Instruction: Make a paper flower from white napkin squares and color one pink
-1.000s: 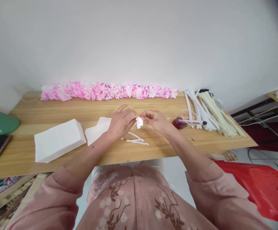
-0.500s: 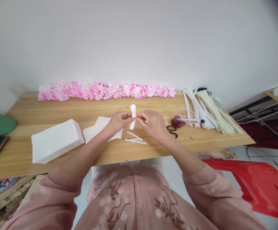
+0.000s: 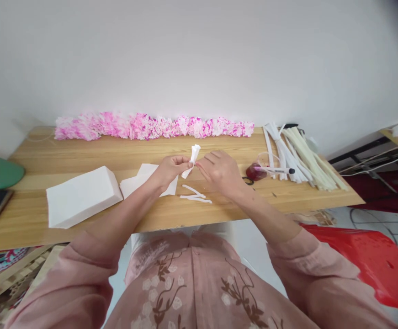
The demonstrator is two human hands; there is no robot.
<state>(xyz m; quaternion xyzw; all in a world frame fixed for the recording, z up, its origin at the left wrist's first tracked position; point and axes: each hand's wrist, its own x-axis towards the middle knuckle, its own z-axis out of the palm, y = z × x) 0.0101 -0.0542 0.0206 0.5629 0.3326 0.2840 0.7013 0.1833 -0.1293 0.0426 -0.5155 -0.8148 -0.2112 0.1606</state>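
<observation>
A narrow bundle of folded white paper [image 3: 195,152] stands tilted above the table, gathered in at its middle. My left hand [image 3: 172,171] pinches it at this waist from the left. From the right, my right hand [image 3: 220,172] has its fingers closed at the same spot; whether a thin tie lies between them is too small to make out. Just below lie several short white strips [image 3: 196,197]. Flat white paper sheets [image 3: 133,185] are partly under my left forearm. Scissors [image 3: 248,181] with black handles are mostly hidden behind my right wrist.
A thick white paper stack [image 3: 82,194] lies at left, near a green container [image 3: 0,171]. A pink-and-white ruffled garland [image 3: 151,126] runs along the wall. To the right are a dark red jar [image 3: 255,172], a pen [image 3: 281,171] and bundled white strips [image 3: 289,157]. A red stool [image 3: 377,269] stands below.
The paper bundle has tipped, its top leaning further right. My right hand has turned with its back more upward, and now covers more of the scissors.
</observation>
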